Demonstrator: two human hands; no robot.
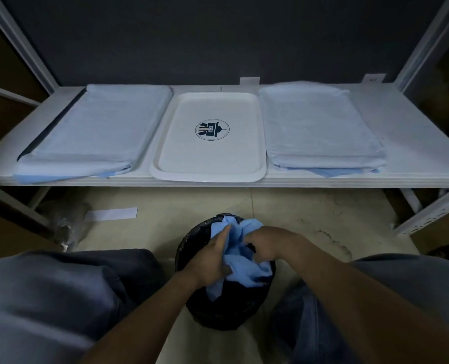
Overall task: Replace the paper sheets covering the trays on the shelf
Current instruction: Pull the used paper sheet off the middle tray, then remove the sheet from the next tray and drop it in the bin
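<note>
discarding: a crumpled sheet [247,269] of blue paper goes into the black bin [218,316] at 6 o'clock, on the floor between the person's knees.
left hand [207,261]: fingers run nearly straight up the wad's 9 o'clock side and the thumb closes on it from below. it is a loose pinch, likely to steady the paper.
right hand [268,241]: fingers curl down into the wad from 2 o'clock, gripping it, probably to push it below the rim.
why the bin sits there: close under the shelf edge, so used paper drops in with little reach.
bare tray [181,164]: at 12 o'clock, in the middle of the shelf [415,143], uncovered, its logo [212,130] showing. it looks ready for a fresh cover.
left cover [95,127]: at 10 o'clock, pale blue paper draped over its tray, its edges hanging at the front.
right cover [320,127]: at 2 o'clock, likewise draped.
progress: judged early, with one tray stripped and two still covered.
fresh sheets: none visible.
</note>
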